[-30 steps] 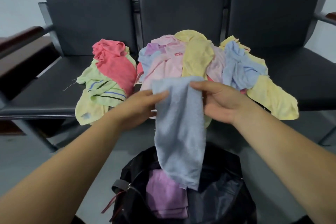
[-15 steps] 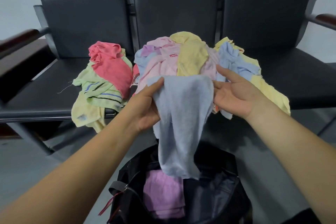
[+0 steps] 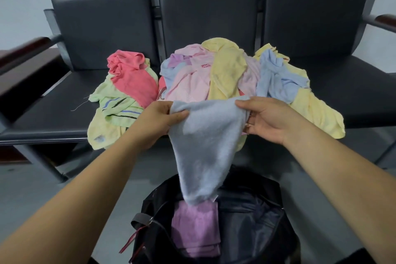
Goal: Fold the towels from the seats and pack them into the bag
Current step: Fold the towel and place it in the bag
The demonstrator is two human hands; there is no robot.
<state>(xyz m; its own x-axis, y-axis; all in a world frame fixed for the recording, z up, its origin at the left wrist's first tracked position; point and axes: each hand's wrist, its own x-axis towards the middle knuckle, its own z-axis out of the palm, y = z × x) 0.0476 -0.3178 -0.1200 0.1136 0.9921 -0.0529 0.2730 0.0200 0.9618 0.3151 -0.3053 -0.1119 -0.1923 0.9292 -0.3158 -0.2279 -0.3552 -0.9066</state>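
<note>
A light blue towel (image 3: 205, 146) hangs between my hands, its lower tip over the open black bag (image 3: 252, 221). My left hand (image 3: 162, 122) pinches its top left corner. My right hand (image 3: 267, 118) grips the top right corner. A folded purple towel (image 3: 195, 229) lies inside the bag. Behind the held towel, a heap of pink, yellow and blue towels (image 3: 214, 73) covers the middle seat. A red towel (image 3: 132, 77) lies on green striped and yellow ones (image 3: 113, 111) on the left seat.
Three dark padded seats (image 3: 64, 105) stand in a row with wooden armrests (image 3: 23, 49) at both ends. Another yellow towel (image 3: 317, 113) drapes over the front of the right seat. The bag sits on grey floor (image 3: 42, 191) right below me.
My hands have moved apart along the towel's top edge, stretching it wider. The right hand went from open beside the towel to gripping its corner.
</note>
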